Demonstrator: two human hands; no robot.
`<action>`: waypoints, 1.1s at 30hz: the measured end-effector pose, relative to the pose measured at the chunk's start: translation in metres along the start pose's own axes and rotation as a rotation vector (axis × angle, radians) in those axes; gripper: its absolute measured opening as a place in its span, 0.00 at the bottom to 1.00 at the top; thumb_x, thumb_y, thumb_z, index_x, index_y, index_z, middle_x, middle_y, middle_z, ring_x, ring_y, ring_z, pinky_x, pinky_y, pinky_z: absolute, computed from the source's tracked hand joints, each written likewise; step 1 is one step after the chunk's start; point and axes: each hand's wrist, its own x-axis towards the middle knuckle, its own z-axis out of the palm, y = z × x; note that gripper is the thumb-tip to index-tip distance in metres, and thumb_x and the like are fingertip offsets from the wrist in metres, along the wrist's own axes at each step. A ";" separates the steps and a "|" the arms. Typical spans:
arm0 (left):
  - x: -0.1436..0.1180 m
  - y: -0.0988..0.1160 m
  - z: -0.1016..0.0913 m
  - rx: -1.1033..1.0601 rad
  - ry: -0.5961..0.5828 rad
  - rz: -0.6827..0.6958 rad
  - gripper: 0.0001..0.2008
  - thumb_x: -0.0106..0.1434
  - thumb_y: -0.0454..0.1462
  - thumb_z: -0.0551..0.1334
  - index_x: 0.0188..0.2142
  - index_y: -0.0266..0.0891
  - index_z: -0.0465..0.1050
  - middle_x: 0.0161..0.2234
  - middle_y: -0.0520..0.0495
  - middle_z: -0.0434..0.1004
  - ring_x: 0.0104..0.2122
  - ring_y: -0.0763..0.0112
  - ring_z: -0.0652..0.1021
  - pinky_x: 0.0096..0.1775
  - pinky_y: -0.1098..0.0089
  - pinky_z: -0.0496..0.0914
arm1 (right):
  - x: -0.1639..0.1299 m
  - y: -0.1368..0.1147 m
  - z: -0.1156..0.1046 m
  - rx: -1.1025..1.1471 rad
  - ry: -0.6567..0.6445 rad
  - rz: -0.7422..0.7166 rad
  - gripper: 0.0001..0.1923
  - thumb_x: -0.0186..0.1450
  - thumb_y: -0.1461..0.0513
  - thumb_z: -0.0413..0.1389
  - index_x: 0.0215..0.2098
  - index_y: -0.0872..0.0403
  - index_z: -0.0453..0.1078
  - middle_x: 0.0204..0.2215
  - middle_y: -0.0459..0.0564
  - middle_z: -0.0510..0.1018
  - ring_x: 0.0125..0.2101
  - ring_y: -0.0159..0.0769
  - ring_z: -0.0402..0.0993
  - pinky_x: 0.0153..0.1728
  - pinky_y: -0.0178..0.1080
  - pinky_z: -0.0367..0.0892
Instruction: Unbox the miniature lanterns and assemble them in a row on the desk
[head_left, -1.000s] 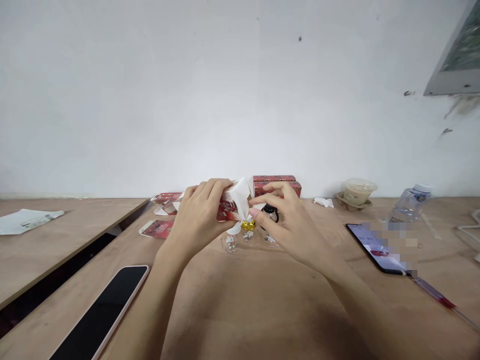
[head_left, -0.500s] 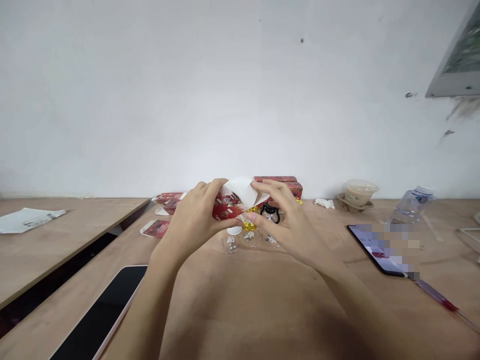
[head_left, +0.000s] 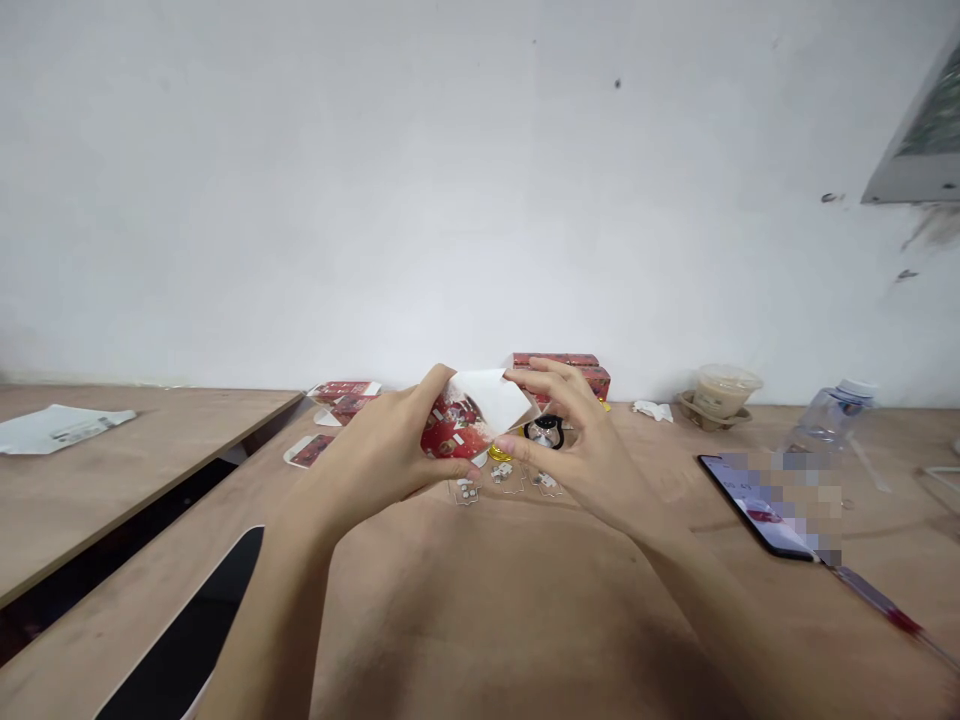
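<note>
Between my hands, held up over the table, is a red printed cardboard box (head_left: 454,428) with white flaps (head_left: 489,396) at its end. My left hand (head_left: 390,440) grips the printed side, thumb below and fingers above. My right hand (head_left: 577,440) pinches the flap end with thumb and fingertips. Behind it, partly hidden, are a black ring-like piece (head_left: 544,432) and something gold and shiny (head_left: 501,453). Several small clear-edged pieces with white details (head_left: 466,490) lie on the table just below the box.
Red boxes (head_left: 600,382) stand against the wall, and flattened red cartons (head_left: 346,402) lie at left. On the right are a lidded cup (head_left: 724,390), a crumpled tissue (head_left: 652,411), a clear bottle (head_left: 829,418) and a lit phone (head_left: 757,505). Another phone (head_left: 187,630) lies beside my left forearm.
The box has turned a little in my hands, and its white flaps now look folded flatter and more angular. My left hand has shifted slightly left.
</note>
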 end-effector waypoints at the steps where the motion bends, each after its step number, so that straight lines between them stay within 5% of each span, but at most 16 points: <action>1: -0.001 0.001 0.000 0.016 -0.036 -0.002 0.19 0.50 0.47 0.65 0.34 0.43 0.58 0.20 0.56 0.68 0.20 0.70 0.68 0.22 0.72 0.55 | 0.000 0.000 -0.001 0.015 -0.003 0.000 0.26 0.57 0.54 0.62 0.53 0.40 0.64 0.57 0.49 0.63 0.60 0.45 0.55 0.55 0.53 0.60; 8: 0.001 0.003 0.010 -0.045 -0.090 0.168 0.17 0.53 0.41 0.63 0.43 0.47 0.64 0.27 0.54 0.73 0.25 0.68 0.72 0.24 0.73 0.58 | 0.002 -0.015 -0.010 -0.004 -0.120 0.073 0.35 0.54 0.56 0.63 0.58 0.40 0.59 0.52 0.48 0.72 0.50 0.45 0.69 0.46 0.48 0.68; 12: 0.004 0.006 0.011 -0.063 -0.025 0.157 0.10 0.55 0.39 0.61 0.38 0.47 0.68 0.24 0.56 0.73 0.23 0.70 0.72 0.26 0.73 0.59 | 0.003 -0.022 -0.016 -0.078 -0.249 0.142 0.23 0.55 0.58 0.63 0.49 0.43 0.70 0.38 0.45 0.79 0.36 0.40 0.75 0.34 0.41 0.69; 17: 0.002 0.007 0.011 -0.056 -0.045 0.143 0.08 0.55 0.42 0.61 0.35 0.47 0.70 0.23 0.55 0.74 0.24 0.68 0.74 0.26 0.72 0.61 | -0.001 -0.021 -0.018 -0.187 -0.334 0.146 0.07 0.59 0.57 0.57 0.31 0.49 0.75 0.23 0.43 0.77 0.25 0.34 0.71 0.24 0.34 0.61; 22: 0.002 0.006 0.016 -0.021 -0.075 0.117 0.21 0.56 0.44 0.62 0.49 0.49 0.62 0.36 0.51 0.78 0.34 0.61 0.76 0.30 0.69 0.65 | 0.000 -0.029 -0.021 -0.281 -0.298 0.187 0.05 0.57 0.58 0.59 0.31 0.48 0.75 0.20 0.44 0.75 0.22 0.34 0.68 0.20 0.34 0.57; 27: 0.004 0.002 0.018 0.027 0.104 0.192 0.29 0.59 0.44 0.60 0.58 0.46 0.53 0.56 0.43 0.65 0.54 0.55 0.67 0.49 0.59 0.64 | 0.006 -0.029 -0.027 -0.292 -0.254 0.267 0.08 0.57 0.61 0.58 0.21 0.52 0.70 0.15 0.43 0.71 0.18 0.31 0.65 0.19 0.34 0.53; 30: 0.001 -0.001 0.012 0.053 0.135 0.180 0.25 0.63 0.45 0.56 0.57 0.44 0.54 0.56 0.43 0.65 0.53 0.55 0.68 0.51 0.56 0.63 | 0.010 -0.013 -0.026 -0.313 -0.100 0.287 0.12 0.57 0.60 0.57 0.18 0.54 0.68 0.16 0.44 0.70 0.20 0.31 0.65 0.21 0.34 0.53; 33: -0.004 -0.003 0.009 0.090 0.023 0.138 0.20 0.63 0.46 0.55 0.53 0.46 0.60 0.48 0.46 0.71 0.45 0.58 0.73 0.45 0.58 0.66 | 0.014 0.006 -0.021 -0.128 -0.021 0.351 0.09 0.55 0.58 0.59 0.22 0.56 0.71 0.20 0.45 0.74 0.22 0.31 0.67 0.22 0.33 0.56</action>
